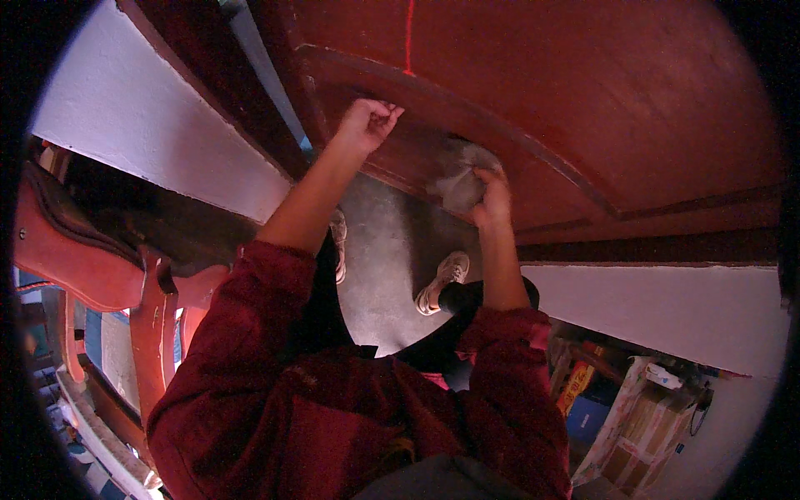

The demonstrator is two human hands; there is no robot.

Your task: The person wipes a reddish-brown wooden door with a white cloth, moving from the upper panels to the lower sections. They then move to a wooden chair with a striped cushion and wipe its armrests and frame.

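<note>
A brown-red wooden door panel (625, 112) with raised moulding stands before me, and a red string (409, 37) hangs down its upper part. My right hand (494, 197) holds a crumpled grey cloth (464, 178) near the lower part of the panel; the cloth is partly blurred. To the left, my left hand (374, 125) is close to the panel with its fingers curled and thumb near the fingertips. Whether anything small is between those fingers cannot be told.
The door's dark frame (219, 94) and a pale wall (169, 106) lie left. Red wooden furniture (81, 262) stands at lower left. A cardboard box (650, 431) and a blue box (587, 415) are at lower right. My shoes (445, 281) rest on the grey floor (378, 250).
</note>
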